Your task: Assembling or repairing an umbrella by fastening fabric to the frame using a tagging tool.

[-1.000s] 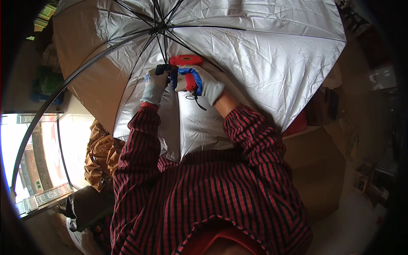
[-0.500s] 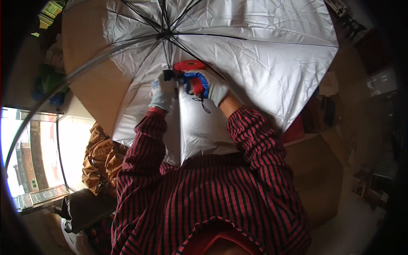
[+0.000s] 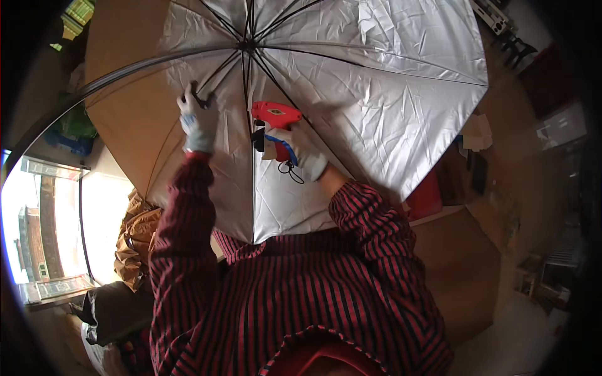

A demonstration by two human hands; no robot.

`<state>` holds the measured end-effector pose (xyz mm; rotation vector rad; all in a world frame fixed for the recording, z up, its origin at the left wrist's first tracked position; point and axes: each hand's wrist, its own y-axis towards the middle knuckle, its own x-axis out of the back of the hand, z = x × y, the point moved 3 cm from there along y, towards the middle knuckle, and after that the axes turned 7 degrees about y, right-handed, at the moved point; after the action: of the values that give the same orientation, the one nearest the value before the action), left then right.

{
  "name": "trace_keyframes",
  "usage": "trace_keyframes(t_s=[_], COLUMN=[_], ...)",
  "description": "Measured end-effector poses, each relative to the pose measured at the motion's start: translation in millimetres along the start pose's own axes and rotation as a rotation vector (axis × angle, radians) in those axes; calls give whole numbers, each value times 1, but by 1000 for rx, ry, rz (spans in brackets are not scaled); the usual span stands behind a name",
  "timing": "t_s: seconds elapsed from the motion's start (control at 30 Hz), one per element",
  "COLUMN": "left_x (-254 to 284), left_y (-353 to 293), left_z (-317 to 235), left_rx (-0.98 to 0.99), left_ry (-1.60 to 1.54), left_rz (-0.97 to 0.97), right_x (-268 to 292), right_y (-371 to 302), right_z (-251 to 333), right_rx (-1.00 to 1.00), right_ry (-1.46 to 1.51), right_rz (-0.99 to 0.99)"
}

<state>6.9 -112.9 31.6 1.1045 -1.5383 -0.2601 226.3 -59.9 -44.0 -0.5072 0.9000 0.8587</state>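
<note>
An opened umbrella (image 3: 376, 116) with a silvery lining fills the space before me, its inner side up. Its black ribs meet at a hub (image 3: 248, 47) near the top. My right hand (image 3: 305, 153), in a white glove, grips a red tagging gun (image 3: 276, 113) by its handle. The gun has a blue trigger, a black front part and a thin dark loop hanging below. It is over the lining, right of a rib. My gloved left hand (image 3: 199, 122) is further left, beside another rib, with fingers apart. Its fingertips look dark, and contact with the rib is unclear.
A curved dark shaft (image 3: 125, 74) runs from the hub to the left rim. Crumpled brown fabric (image 3: 135, 244) and a dark bag (image 3: 122, 310) lie at lower left by a bright opening. A brown panel (image 3: 461, 276) is at lower right; a red item (image 3: 426, 197) sits above it.
My left hand has moved left, away from the tagging gun and the middle rib. My right hand has lowered slightly with the gun, which is turned more side-on. The umbrella has shifted a little.
</note>
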Motion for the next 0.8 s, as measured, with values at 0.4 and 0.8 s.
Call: trace_keyframes(t_s=[0.4, 0.8], left_x=[-34, -24], left_y=[-128, -82], left_z=[-13, -15], left_rx=[161, 257], left_ry=[160, -96], left_rz=[658, 963], right_x=[5, 15], right_y=[-5, 21], right_z=[36, -13], right_rx=[537, 253], right_ry=[-473, -627], right_rz=[-353, -271])
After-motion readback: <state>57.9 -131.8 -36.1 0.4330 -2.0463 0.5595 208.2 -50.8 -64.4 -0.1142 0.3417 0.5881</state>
